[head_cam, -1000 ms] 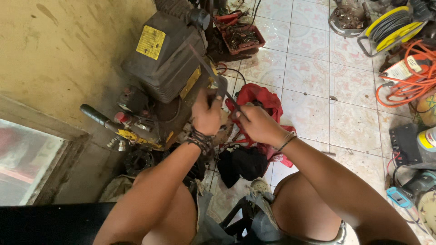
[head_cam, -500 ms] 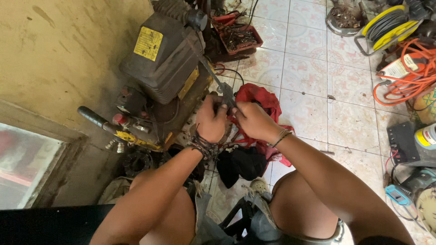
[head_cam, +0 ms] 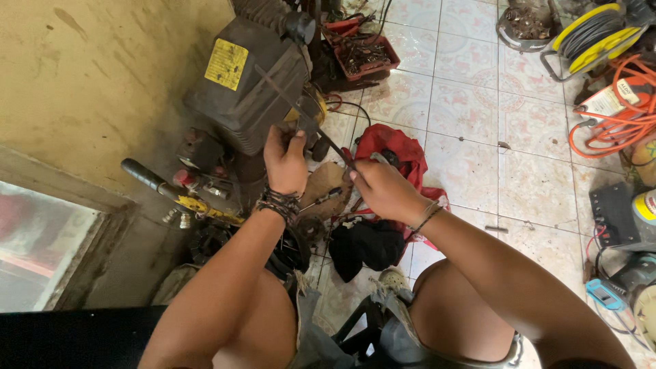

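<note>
A dirty grey machine (head_cam: 246, 89) with a yellow label lies on the tiled floor against the wall. My left hand (head_cam: 285, 160) grips a small dark part at the machine's lower right side. My right hand (head_cam: 383, 190) is closed around the near end of a long thin metal rod (head_cam: 294, 102) that slants up across the machine's casing. Both wrists carry bracelets. A red cloth (head_cam: 396, 147) lies just behind my right hand, and a black cloth (head_cam: 365, 246) lies below it.
A red tray of small parts (head_cam: 369, 58) sits behind the machine. An orange cable coil (head_cam: 615, 116) and a yellow-and-grey cable reel (head_cam: 594, 31) lie at the far right. A black-handled tool (head_cam: 147, 176) rests left of the machine. My knees fill the near foreground.
Both hands have shifted slightly while staying together at the machine's side. The thin rod now points further up across the casing.
</note>
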